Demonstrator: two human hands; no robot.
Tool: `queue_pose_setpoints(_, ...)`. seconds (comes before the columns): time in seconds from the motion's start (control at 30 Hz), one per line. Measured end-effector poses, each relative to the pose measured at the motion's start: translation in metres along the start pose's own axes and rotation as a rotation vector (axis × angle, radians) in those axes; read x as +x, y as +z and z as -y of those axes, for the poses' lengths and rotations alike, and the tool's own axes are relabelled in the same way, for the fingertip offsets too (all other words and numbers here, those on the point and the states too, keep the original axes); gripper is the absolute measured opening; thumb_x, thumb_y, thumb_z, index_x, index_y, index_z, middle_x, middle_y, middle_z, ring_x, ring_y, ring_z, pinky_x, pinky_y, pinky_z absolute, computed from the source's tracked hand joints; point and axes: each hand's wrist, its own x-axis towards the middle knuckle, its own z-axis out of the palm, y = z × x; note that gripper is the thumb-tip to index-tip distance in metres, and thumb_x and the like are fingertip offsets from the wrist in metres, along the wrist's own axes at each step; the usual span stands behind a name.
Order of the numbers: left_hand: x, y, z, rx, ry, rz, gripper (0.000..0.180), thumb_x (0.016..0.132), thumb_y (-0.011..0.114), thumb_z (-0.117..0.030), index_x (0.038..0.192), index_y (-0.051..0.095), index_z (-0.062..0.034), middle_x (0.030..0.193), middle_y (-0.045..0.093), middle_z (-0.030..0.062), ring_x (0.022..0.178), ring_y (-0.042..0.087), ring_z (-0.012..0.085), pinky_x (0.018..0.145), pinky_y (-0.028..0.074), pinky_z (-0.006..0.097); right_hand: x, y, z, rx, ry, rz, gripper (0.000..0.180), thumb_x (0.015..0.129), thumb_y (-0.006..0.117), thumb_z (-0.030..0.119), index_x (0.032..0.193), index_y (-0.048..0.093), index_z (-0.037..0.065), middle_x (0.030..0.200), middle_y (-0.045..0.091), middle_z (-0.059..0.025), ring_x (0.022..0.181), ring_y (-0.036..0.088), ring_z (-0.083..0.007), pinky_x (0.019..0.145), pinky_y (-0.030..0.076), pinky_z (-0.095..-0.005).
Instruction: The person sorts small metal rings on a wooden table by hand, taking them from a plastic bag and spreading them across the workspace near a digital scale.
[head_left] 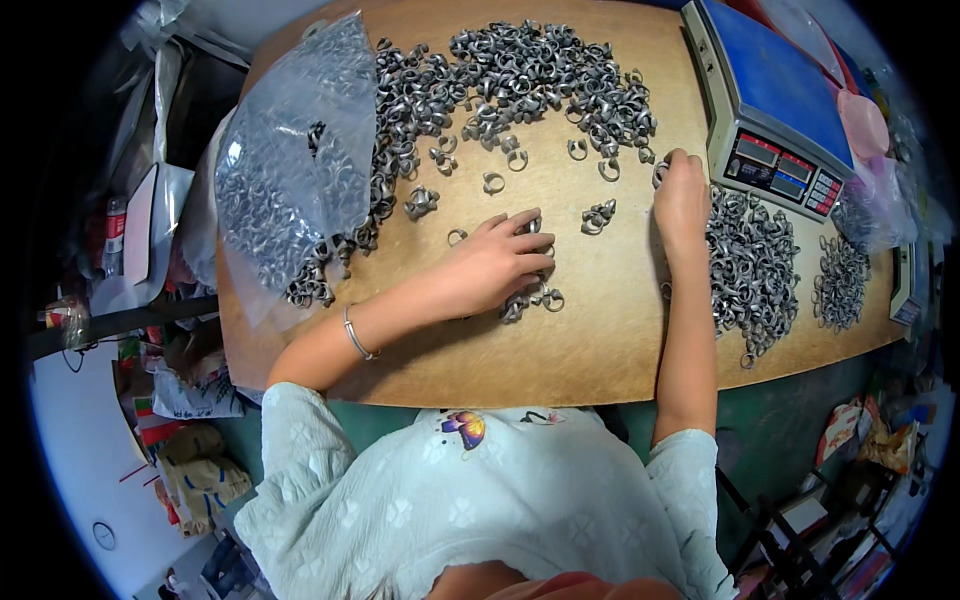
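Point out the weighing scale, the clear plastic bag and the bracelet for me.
weighing scale (775,75): head view, on its blue platform.
clear plastic bag (295,150): head view, on its crinkled middle.
bracelet (356,335): head view, on the band across the left wrist.

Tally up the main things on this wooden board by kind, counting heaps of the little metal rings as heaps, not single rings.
Heaps of metal rings: 3 (big heap at the top, heap by the right hand, small heap at the far right)
Clear plastic bags of rings: 1
Weighing scales with a blue pan: 1
Total: 5
Loose rings near the left hand are not counted.
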Motion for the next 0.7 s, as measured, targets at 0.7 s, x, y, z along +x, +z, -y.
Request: queue_pose_setpoints(0.7, -0.093, 0.054, -0.049, 0.099, -0.347, -0.237, 0.054, 0.076, 0.069, -0.018, 0.126, 0.049, -0.0148, 0.132, 0.044, 0.0122, 0.127, 0.037, 0.0321, 0.101, 0.023, 0.063, -0.068, -0.039, 0.026, 1.647, 0.359, 0.767, 0.023, 0.091, 0.055, 0.023, 0.085, 0.062, 0.002, 0.057, 0.042, 0.0025, 0.049, 0.038, -0.0062, 0.041, 0.028, -0.0215)
